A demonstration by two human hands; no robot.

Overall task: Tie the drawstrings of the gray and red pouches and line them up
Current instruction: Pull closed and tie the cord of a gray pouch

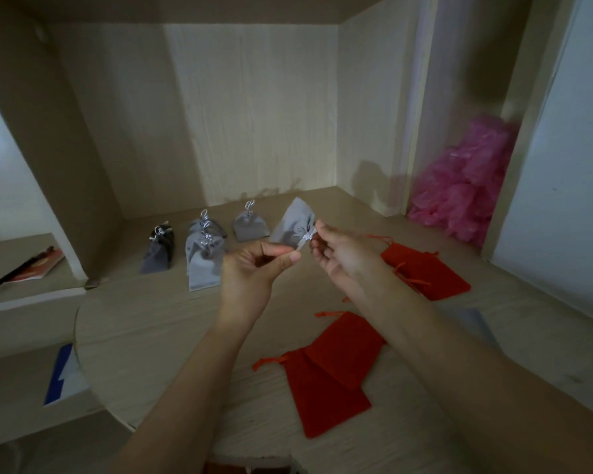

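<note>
I hold a gray pouch (291, 222) in the air above the wooden desk (151, 319), its gathered mouth pointing at me. My left hand (254, 268) pinches one silver drawstring end between thumb and forefinger. My right hand (343, 253) pinches the other end right at the pouch's neck. Several tied gray pouches (202, 265) stand in a row at the back left, the leftmost one darker (158, 253). Red pouches lie flat with loose strings: two overlapping near me (326, 381) and others at the right (425, 271), partly behind my right hand.
A heap of pink plastic (466, 186) fills the niche at the back right. A lower shelf at the left holds a booklet and a dark pen (24, 268). A blue and white sheet (62, 374) lies below the desk's rounded front-left edge.
</note>
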